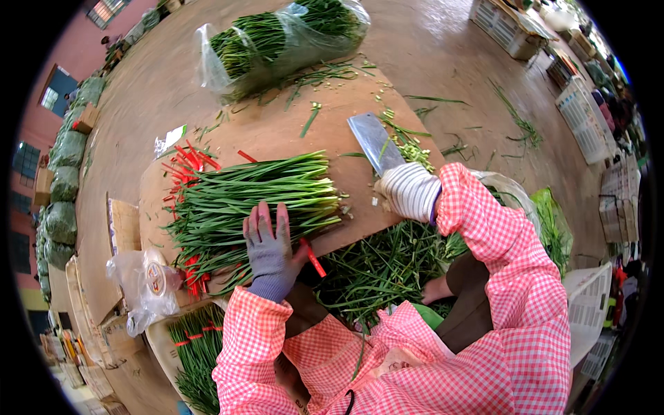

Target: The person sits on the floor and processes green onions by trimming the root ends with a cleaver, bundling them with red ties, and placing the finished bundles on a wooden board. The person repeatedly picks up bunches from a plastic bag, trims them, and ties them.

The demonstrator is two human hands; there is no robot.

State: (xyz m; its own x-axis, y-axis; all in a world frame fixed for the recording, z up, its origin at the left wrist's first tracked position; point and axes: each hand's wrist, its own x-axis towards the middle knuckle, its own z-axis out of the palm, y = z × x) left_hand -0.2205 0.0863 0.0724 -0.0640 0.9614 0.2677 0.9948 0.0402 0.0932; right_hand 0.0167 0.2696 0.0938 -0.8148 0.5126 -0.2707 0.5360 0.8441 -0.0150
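Observation:
A wide bunch of green garlic chives (256, 197) lies across a brown board (277, 135), its pale ends to the right. My left hand (268, 252), in a grey glove with darker fingertips, rests on the near side of the bunch with fingers spread. A red strip (313, 259) sticks out beside its thumb. Right of the bunch, my right hand (409, 190), in a white striped glove, is closed round a cleaver, whose handle it hides. The cleaver's broad blade (375, 143) points away from me over the board, beside small cut stem ends (413, 149).
Red strips (185, 169) lie left of the bunch. At the board's far end lies a plastic-wrapped chive bundle (283, 41). Loose greens (387, 266) are heaped below the near edge. Tied chives (197, 346) fill a container at lower left, near a clear bag (138, 280).

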